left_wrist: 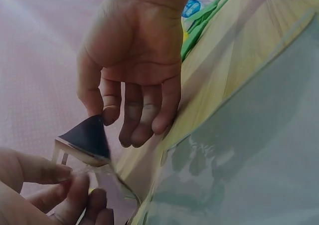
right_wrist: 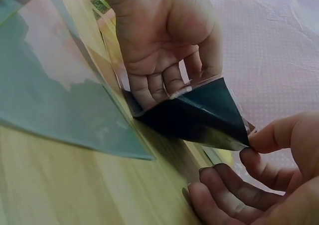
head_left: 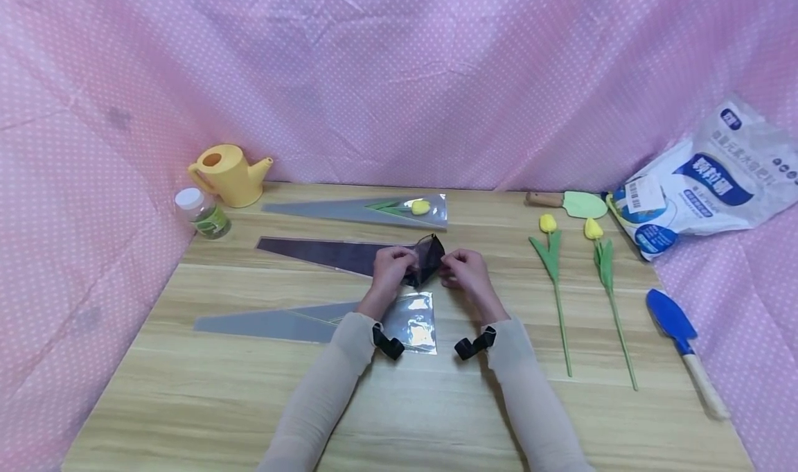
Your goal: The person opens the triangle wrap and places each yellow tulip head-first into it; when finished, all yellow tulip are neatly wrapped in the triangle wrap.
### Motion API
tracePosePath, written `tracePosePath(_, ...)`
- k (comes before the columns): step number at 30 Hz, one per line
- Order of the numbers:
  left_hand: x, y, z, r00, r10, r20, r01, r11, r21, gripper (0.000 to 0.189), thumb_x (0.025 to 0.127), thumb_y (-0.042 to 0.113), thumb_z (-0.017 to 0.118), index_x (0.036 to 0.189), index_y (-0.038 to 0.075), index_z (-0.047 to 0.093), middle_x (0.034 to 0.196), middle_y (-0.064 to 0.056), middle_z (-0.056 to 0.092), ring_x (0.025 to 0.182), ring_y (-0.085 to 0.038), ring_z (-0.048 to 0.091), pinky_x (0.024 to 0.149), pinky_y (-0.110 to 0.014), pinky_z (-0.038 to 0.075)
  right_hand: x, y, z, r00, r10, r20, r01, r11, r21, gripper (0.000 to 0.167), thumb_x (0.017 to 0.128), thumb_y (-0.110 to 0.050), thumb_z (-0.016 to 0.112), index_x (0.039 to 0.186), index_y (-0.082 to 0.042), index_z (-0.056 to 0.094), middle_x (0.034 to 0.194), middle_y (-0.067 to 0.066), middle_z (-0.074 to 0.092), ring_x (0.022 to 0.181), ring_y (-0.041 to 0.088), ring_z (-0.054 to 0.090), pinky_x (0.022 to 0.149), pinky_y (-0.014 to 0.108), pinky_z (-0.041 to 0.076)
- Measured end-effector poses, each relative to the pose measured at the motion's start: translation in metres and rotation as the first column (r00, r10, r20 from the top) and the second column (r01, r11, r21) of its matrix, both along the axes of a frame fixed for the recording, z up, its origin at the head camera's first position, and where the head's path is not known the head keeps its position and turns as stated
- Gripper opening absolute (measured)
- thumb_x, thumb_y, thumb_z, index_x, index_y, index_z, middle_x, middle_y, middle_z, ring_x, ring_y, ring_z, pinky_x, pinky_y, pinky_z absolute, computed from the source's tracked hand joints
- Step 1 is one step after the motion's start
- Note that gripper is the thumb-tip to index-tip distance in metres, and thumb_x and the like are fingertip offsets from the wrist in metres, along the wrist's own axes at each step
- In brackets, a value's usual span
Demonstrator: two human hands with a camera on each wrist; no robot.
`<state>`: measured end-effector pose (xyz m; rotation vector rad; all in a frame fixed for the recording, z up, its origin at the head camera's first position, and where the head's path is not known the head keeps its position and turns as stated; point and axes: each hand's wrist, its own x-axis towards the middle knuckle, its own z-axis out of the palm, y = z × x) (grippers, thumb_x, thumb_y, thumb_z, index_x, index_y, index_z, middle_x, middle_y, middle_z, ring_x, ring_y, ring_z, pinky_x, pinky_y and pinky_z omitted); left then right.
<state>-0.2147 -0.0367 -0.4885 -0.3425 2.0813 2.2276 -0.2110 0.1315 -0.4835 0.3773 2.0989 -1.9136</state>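
Pinching now, the black sleeve (head_left: 339, 256) by its wide end: at nine o'clock with the left hand (head_left: 393, 267), at three with the right hand (head_left: 467, 272), thumb against fingertip!

A watering can (head_left: 237, 181) and jar (head_left: 208, 215) stand by the back-left corner of the table (head_left: 174, 389), a green trowel (head_left: 575, 203) and bag (head_left: 711, 181) near the back-right, a blue trowel (head_left: 685, 348) along the right edge.
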Motion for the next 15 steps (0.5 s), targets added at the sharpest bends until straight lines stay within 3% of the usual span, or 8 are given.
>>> tracePosePath(6, -0.0011, 0.0006, 0.0002, 0.999, -0.031, -0.026, 0.03, 0.999, -0.038, 0.014, 0.088, -0.005, 0.065, 0.098, -0.014, 0.069, 0.064, 0.004, 0.064, 0.055, -0.006, 0.059, 0.055, -0.021, 0.051, -0.0028, 0.004, 0.001, 1.0, 0.023, -0.009, -0.023, 0.999, 0.045, 0.023, 0.095, -0.009, 0.06, 0.109, 0.008, 0.064, 0.088, 0.005, 0.067, 0.075, 0.011, 0.064, 0.067, 0.025, 0.06)
tracePosePath(11, -0.0024, 0.0002, 0.0002, 1.0, -0.021, -0.02, 0.02, 0.997, -0.07, 0.016, 0.09, 0.001, 0.065, 0.096, -0.012, 0.072, 0.062, 0.001, 0.064, 0.052, -0.007, 0.058, 0.05, -0.02, 0.049, -0.0041, 0.0066, 0.0029, 0.998, 0.06, -0.004, -0.06, 0.995, 0.085, 0.024, 0.096, -0.011, 0.06, 0.11, 0.008, 0.064, 0.091, 0.009, 0.069, 0.077, 0.013, 0.065, 0.071, 0.027, 0.061)
tracePosePath(15, -0.0043, -0.0009, -0.0005, 0.999, -0.03, -0.017, 0.028, 0.992, -0.121, 0.015, 0.086, -0.001, 0.063, 0.09, -0.011, 0.073, 0.062, 0.0, 0.063, 0.051, -0.008, 0.057, 0.05, -0.021, 0.05, -0.0044, 0.009, 0.0033, 0.996, 0.087, -0.015, -0.085, 0.989, 0.121, 0.024, 0.096, -0.011, 0.061, 0.11, 0.007, 0.064, 0.097, 0.012, 0.068, 0.081, 0.014, 0.065, 0.075, 0.028, 0.061)
